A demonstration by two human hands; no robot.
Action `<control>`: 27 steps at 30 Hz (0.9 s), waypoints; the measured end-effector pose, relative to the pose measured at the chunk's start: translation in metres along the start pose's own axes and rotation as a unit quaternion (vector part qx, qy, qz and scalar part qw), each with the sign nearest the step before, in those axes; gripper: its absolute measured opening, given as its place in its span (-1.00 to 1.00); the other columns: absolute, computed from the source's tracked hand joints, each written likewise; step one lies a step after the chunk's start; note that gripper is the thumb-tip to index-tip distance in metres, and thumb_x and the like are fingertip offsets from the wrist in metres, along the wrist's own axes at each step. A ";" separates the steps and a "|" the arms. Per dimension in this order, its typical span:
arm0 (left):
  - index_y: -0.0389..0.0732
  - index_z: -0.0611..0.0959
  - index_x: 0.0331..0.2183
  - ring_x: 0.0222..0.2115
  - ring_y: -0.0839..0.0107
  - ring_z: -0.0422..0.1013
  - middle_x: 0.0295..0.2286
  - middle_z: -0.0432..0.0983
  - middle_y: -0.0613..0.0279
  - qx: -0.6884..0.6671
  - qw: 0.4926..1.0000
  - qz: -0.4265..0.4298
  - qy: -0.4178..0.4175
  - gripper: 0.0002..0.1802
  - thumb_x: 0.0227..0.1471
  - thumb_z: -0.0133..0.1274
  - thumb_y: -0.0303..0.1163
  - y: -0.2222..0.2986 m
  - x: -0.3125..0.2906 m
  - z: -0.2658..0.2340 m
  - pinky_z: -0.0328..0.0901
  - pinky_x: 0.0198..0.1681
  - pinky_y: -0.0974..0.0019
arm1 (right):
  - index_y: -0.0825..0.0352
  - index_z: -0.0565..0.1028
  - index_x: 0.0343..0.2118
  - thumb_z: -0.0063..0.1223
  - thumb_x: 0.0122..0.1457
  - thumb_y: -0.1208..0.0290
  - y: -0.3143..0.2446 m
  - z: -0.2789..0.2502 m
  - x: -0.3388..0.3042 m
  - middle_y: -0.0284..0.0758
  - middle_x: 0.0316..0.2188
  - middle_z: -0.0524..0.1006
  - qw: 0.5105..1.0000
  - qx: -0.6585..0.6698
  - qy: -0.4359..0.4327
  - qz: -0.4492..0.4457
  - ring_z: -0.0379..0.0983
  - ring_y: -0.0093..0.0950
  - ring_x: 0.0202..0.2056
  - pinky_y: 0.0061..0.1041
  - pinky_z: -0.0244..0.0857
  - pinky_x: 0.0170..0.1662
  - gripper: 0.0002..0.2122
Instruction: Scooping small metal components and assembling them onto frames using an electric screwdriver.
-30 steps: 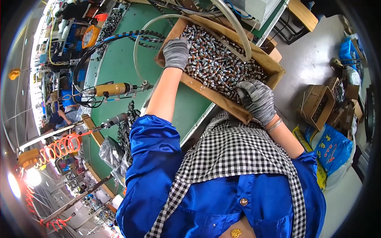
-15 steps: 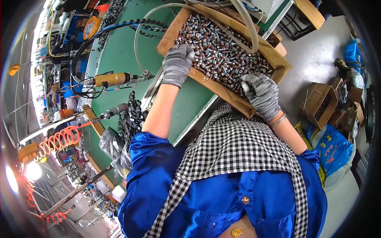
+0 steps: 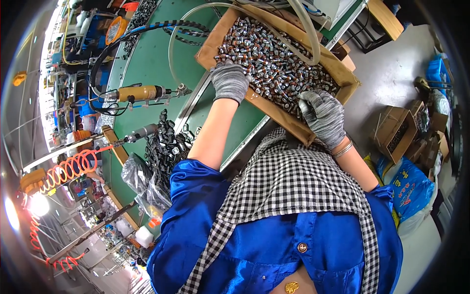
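Hose (image 3: 311, 32) apparently above cardboard box (image 3: 280, 116)

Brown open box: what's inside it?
The brown box holds a heap of small silvery metal parts, with a clear hose crossing above. The heap hides the bottom, and the right hand blocks part of the near-right end; what lies there can't be seen.

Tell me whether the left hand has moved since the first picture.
Yes: judged against the yellow tool, the left hand has moved down the picture and slightly right.
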State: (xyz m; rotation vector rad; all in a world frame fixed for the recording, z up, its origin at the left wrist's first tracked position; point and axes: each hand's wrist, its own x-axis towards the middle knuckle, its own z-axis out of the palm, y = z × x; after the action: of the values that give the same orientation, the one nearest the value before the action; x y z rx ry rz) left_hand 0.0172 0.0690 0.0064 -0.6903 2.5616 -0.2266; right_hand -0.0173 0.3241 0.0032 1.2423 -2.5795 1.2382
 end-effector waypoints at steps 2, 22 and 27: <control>-0.07 0.60 -0.17 -0.05 0.25 0.31 -0.13 0.43 0.17 0.016 1.000 -0.011 -0.020 -0.50 -0.09 0.04 0.05 0.006 0.002 0.005 0.11 0.03 0.00 | 0.24 0.48 -0.33 0.12 -0.04 0.42 0.000 0.000 0.000 -0.25 -0.40 0.51 1.000 0.001 0.001 0.001 0.46 -0.27 -0.37 -0.34 0.37 -0.29 -0.83; 0.00 0.62 -0.29 -0.20 0.19 0.35 -0.25 0.46 0.20 -0.223 0.908 -0.172 0.309 -0.71 -0.11 0.13 -0.14 -0.023 -0.084 0.040 0.19 -0.03 0.10 | 0.28 0.47 -0.25 0.10 -0.01 0.37 -0.007 0.056 0.098 -0.29 -0.38 0.50 0.955 -0.022 -0.292 -0.049 0.44 -0.29 -0.30 -0.38 0.35 -0.21 -0.76; -0.07 0.61 -0.28 -0.20 0.18 0.35 -0.28 0.46 0.19 -0.364 0.854 -0.143 0.342 -0.68 -0.17 0.20 -0.25 0.004 -0.113 0.070 0.24 -0.07 0.18 | 0.23 0.48 -0.18 0.10 -0.04 0.43 -0.022 0.110 0.150 -0.25 -0.26 0.48 0.944 -0.151 -0.238 -0.170 0.43 -0.30 -0.18 -0.36 0.32 -0.10 -0.71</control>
State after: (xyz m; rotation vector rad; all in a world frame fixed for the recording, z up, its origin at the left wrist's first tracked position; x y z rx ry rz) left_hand 0.1354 0.1281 -0.0102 -1.4971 3.2126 0.5512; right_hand -0.0720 0.1450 -0.0079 1.9894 -2.5320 0.4990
